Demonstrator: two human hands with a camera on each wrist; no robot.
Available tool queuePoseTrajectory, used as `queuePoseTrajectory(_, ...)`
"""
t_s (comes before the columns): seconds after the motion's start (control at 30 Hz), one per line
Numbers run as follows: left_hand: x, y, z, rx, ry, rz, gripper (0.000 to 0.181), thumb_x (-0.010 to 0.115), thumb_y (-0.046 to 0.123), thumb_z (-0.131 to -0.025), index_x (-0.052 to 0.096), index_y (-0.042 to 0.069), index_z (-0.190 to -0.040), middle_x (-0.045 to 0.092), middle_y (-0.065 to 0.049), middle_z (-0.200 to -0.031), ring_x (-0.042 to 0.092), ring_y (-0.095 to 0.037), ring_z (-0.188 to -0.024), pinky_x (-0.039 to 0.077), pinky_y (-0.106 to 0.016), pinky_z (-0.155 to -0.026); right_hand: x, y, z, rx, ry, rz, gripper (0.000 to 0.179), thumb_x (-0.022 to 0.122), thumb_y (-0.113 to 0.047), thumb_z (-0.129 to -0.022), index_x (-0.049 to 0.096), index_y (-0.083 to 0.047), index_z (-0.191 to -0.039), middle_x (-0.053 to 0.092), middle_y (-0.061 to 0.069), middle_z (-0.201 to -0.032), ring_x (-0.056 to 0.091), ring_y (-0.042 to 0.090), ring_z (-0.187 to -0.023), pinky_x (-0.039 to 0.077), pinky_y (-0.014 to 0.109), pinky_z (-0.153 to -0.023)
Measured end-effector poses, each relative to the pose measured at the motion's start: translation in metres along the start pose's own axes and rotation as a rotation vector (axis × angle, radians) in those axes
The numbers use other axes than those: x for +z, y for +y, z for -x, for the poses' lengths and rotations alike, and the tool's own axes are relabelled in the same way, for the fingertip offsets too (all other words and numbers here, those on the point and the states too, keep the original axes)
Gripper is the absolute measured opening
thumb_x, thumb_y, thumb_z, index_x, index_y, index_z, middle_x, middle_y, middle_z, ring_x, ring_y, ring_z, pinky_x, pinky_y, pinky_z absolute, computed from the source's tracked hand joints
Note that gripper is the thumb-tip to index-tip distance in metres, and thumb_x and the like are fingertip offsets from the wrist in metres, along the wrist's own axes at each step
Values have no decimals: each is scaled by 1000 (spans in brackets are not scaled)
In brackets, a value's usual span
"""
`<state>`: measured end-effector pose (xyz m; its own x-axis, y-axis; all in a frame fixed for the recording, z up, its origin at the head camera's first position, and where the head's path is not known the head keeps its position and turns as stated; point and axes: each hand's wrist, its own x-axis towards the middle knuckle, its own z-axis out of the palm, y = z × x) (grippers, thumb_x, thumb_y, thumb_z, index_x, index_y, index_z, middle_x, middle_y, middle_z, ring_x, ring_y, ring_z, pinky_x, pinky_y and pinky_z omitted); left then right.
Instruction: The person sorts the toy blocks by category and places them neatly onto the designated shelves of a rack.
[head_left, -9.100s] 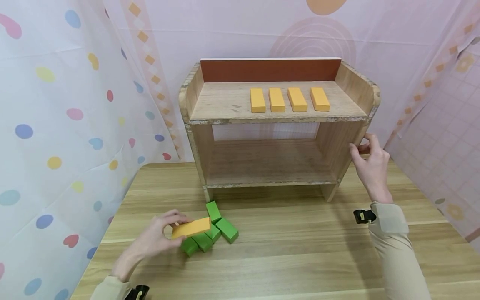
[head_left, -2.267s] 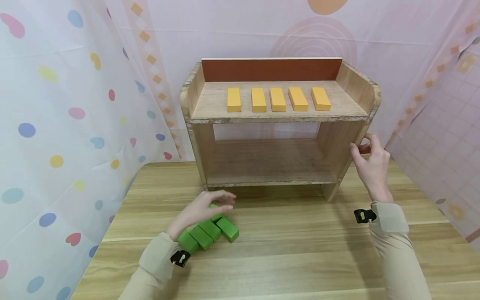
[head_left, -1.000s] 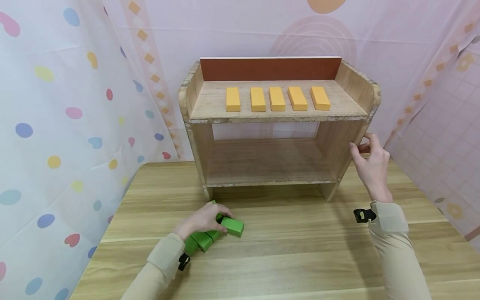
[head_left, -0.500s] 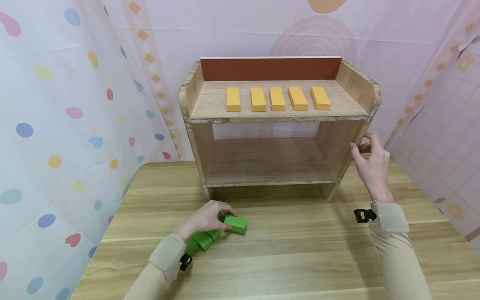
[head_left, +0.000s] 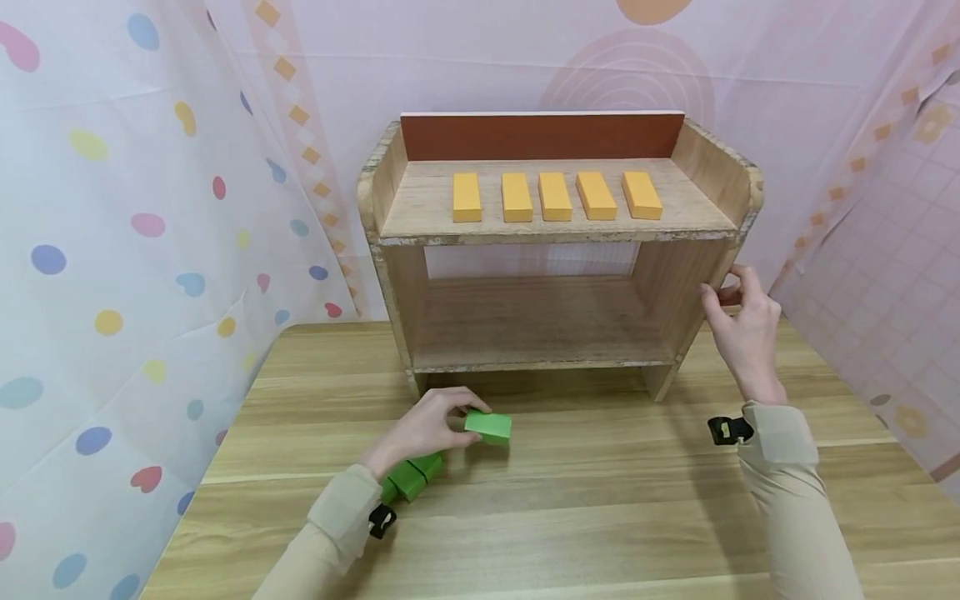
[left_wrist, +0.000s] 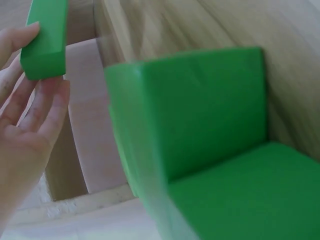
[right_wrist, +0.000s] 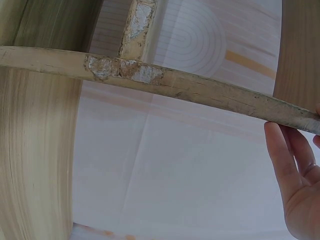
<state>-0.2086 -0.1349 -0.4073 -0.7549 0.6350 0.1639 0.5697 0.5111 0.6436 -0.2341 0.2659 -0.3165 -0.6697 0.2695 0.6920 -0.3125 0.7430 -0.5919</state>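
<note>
My left hand pinches a green block by its left end, just above the table in front of the shelf. In the left wrist view, the thumb lies on one face of that green block and the fingers are under it. More green blocks lie on the table below the left wrist, partly hidden by the arm. My right hand holds the right side panel of the wooden shelf, thumb at its front edge and fingers at the outer side. In the right wrist view, fingertips touch the panel.
Several yellow blocks stand in a row on the top board, apart from each other. Below them is the lower board, with nothing on it. The wooden table reaches back to patterned curtains behind and beside it.
The yellow block earlier in my left hand now stands leftmost in the top row. The left hand has since pinched a green block and moved it right and up. The right hand stays put.
</note>
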Motion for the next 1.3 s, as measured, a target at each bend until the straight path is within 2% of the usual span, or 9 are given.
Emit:
queuePoseTrajectory(0.13,1,4,-5,41,56,-18,32,74,11,-80,67,7,-111,68,-7,-108,65,-17,-94,56,-36,-84,0,0,-1,3,-2,3,29,59,-17,-90,57,1,-113,64,23,-75,38,-22,-62,32,-2,-55)
queuePoseTrajectory(0.27,1,8,-9,53,93,-23,33,74,10,-80,66,9,-112,68,-7,-112,65,-18,-94,56,-38,-82,0,-1,-1,5,-2,1,29,60,-17,-90,57,0,-113,64,23,-75,38,-22,-62,32,-2,-55)
queuePoseTrajectory(0.57,4,18,-20,70,172,-47,32,75,15,-80,68,14,-112,67,-2,-114,63,-14,-98,53,-26,-84,1,-1,-2,10,4,-3,29,60,-17,-90,57,0,-113,64,23,-75,38,-23,-61,33,-2,-58)
queuePoseTrajectory(0.8,11,24,-32,126,232,-24,32,75,16,-81,68,12,-112,68,-3,-112,63,-14,-94,53,-28,-82,1,-1,-1,10,3,-1,29,60,-17,-90,57,0,-113,64,23,-75,38,-24,-61,32,0,-58)
queuePoseTrajectory(0.9,15,27,-38,149,273,4,34,75,15,-80,68,10,-113,68,-4,-111,64,-18,-100,54,-33,-87,1,-1,-1,9,2,-2,29,60,-17,-90,57,0,-113,64,23,-76,38,-25,-61,32,0,-58)
queuePoseTrajectory(1.03,22,31,-46,147,348,36,35,76,15,-79,68,9,-113,68,-4,-111,63,-21,-107,51,-38,-95,0,0,0,1,7,-6,29,60,-16,-90,57,1,-113,64,23,-75,38,-24,-61,32,-1,-58)
queuePoseTrajectory(1.3,37,42,-67,181,533,34,31,78,13,-77,70,6,-106,69,-8,-104,64,-21,-98,54,-37,-87,0,0,0,5,1,-4,29,60,-17,-90,57,0,-113,64,24,-75,38,-24,-61,32,-1,-57)
